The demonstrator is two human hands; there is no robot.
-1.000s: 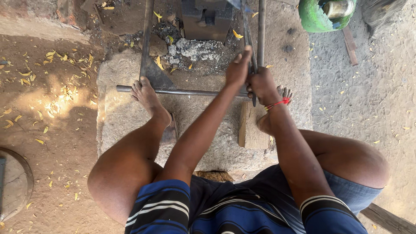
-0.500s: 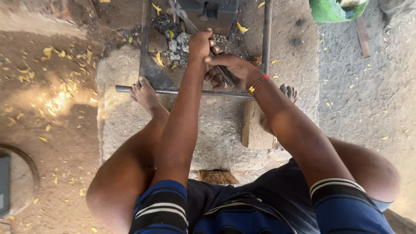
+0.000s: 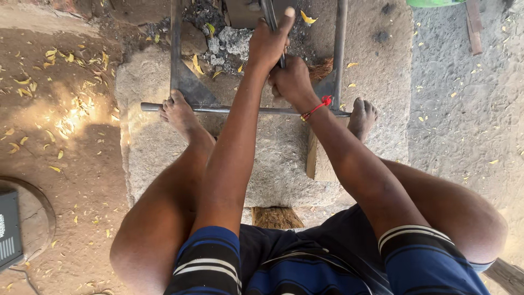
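My left hand and my right hand are both closed around a thin dark metal rod that runs up out of the top of the view. The right hand sits just below the left, with a red thread around its wrist. Both hands are held over a dark metal frame whose two uprights stand on a stone slab. My bare feet press on a horizontal metal bar lying across the slab. Ash and stones lie beneath the hands.
A wooden block lies by my right foot, another piece of wood under my legs. Sandy ground with yellow leaves surrounds the slab. A round concrete lid with a dark box sits at lower left. A green container edge shows at top right.
The view has moved in closer and tilted. Both hands have shifted up the rod from the crossbar toward the top of the frame, keeping their grip.
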